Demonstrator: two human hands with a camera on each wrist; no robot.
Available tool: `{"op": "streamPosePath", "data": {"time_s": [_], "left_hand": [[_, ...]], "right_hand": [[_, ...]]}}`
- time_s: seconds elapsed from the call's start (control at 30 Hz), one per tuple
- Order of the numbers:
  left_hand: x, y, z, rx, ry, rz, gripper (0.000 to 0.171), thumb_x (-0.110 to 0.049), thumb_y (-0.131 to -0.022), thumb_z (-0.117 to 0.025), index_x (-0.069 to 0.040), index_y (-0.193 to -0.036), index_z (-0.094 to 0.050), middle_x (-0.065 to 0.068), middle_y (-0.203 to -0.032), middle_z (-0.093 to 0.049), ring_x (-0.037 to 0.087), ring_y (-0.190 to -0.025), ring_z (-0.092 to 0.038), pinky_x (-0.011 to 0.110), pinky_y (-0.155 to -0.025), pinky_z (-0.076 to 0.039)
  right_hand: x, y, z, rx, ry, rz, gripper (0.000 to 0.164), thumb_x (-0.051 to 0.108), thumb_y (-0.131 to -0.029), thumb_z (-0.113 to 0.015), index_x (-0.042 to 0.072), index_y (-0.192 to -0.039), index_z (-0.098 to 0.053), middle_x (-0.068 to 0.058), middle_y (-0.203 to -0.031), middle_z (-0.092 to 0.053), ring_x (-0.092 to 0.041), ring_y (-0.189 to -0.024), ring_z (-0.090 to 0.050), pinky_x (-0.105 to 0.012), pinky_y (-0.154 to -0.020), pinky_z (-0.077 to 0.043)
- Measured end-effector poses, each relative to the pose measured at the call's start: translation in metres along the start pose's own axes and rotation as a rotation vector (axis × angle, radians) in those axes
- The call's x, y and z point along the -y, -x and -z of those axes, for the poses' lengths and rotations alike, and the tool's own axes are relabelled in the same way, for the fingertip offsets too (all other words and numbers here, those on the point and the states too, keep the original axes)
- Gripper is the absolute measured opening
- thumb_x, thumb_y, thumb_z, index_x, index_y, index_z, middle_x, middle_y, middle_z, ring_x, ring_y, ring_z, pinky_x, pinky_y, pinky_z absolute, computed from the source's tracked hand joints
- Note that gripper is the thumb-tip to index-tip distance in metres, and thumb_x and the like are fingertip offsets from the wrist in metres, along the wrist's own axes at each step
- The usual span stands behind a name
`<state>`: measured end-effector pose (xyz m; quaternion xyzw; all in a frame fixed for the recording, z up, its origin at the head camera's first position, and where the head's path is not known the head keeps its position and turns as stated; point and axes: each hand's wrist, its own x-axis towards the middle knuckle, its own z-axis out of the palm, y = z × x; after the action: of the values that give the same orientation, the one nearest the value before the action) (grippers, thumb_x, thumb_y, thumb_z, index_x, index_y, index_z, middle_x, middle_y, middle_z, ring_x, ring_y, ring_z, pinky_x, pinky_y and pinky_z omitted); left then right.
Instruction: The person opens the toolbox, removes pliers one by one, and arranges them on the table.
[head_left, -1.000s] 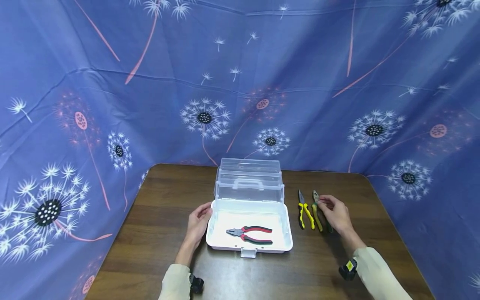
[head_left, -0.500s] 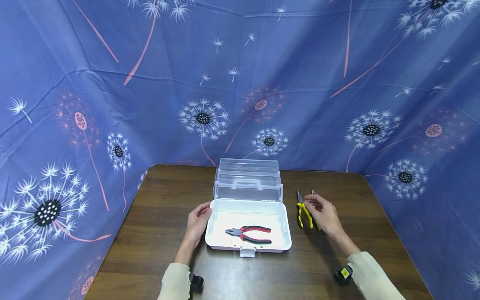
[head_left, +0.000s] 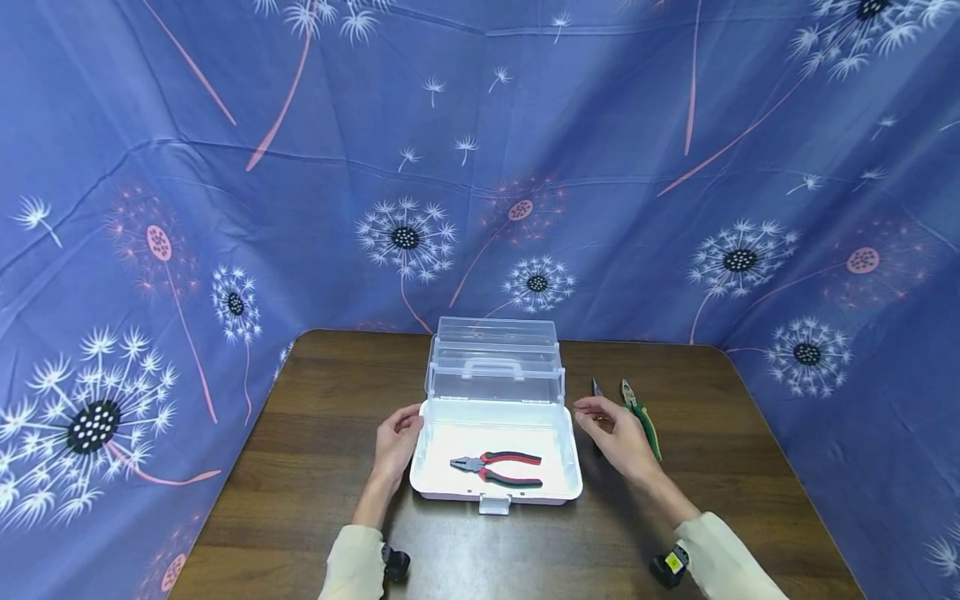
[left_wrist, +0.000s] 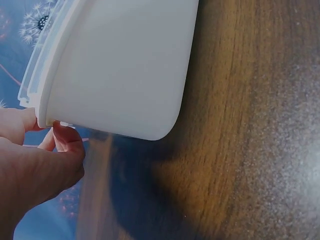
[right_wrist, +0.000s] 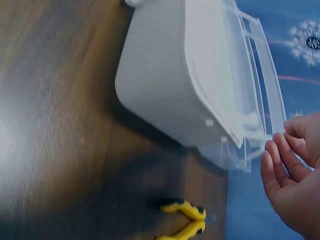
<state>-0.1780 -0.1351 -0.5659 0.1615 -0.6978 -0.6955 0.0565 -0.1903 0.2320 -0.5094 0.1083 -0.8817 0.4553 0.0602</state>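
A white plastic toolbox [head_left: 480, 429] stands in the middle of the table with its clear lid [head_left: 495, 337] raised. Inside lie combination pliers [head_left: 474, 464] with red and black handles. My left hand [head_left: 396, 450] pinches the box's left rim, thumb above and fingers below in the left wrist view. My right hand [head_left: 622, 446], fingers loosely bent and holding nothing, hovers with its fingertips right at the box's right rear rim. Long-nose pliers [right_wrist: 192, 212] with yellow and black handles lie below it, mostly hidden in the head view. Green-and-yellow-handled pliers [head_left: 633, 400] lie just beyond that hand.
A brown wooden table [head_left: 322, 417] carries everything. Behind it hangs a blue cloth [head_left: 637, 208] printed with dandelions. The box's latch [head_left: 494, 505] juts out at the front edge.
My right hand has moved left from the green-handled pliers, across the yellow-handled ones, to the box's right side. The left hand keeps its grip on the rim.
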Motion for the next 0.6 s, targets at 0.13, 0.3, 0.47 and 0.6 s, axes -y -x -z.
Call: {"op": "streamPosePath", "data": {"time_s": [0.13,0.3,0.47,0.6], "left_hand": [[0.001,0.0,-0.001,-0.01,-0.003,-0.003,0.028,-0.004,-0.099,-0.063,0.008,-0.124,-0.067,0.014,-0.101,-0.068,0.011,-0.084,-0.058,0.017,-0.07,-0.048],[0.003,0.0,-0.001,-0.012,-0.017,-0.001,0.027,-0.004,-0.1,-0.063,0.006,-0.124,-0.067,0.015,-0.103,-0.068,0.013,-0.085,-0.059,0.018,-0.07,-0.048],[0.003,0.0,-0.001,0.0,-0.017,-0.02,0.027,-0.002,-0.1,-0.061,0.007,-0.125,-0.067,0.015,-0.104,-0.067,0.013,-0.087,-0.059,0.018,-0.072,-0.048],[0.003,0.0,0.0,0.001,-0.033,-0.023,0.027,-0.002,-0.101,-0.061,0.006,-0.126,-0.067,0.015,-0.106,-0.067,0.014,-0.089,-0.059,0.017,-0.074,-0.048]], "right_hand": [[0.008,0.003,-0.012,0.026,-0.042,0.022,0.02,0.007,-0.096,-0.072,0.0,-0.115,-0.072,-0.003,-0.103,-0.074,-0.016,-0.093,-0.067,-0.028,-0.08,-0.055],[0.016,0.008,-0.027,0.104,-0.115,0.048,0.018,0.009,-0.097,-0.072,0.004,-0.114,-0.072,-0.004,-0.104,-0.075,-0.016,-0.095,-0.069,-0.029,-0.084,-0.056],[0.021,0.014,-0.041,0.182,-0.129,0.097,0.016,0.009,-0.096,-0.073,0.009,-0.112,-0.073,-0.004,-0.103,-0.075,-0.013,-0.093,-0.069,-0.03,-0.083,-0.058],[0.022,0.017,-0.053,0.252,-0.104,0.165,0.016,0.009,-0.097,-0.071,0.005,-0.112,-0.073,-0.008,-0.104,-0.076,-0.012,-0.093,-0.07,-0.031,-0.083,-0.058]]}}
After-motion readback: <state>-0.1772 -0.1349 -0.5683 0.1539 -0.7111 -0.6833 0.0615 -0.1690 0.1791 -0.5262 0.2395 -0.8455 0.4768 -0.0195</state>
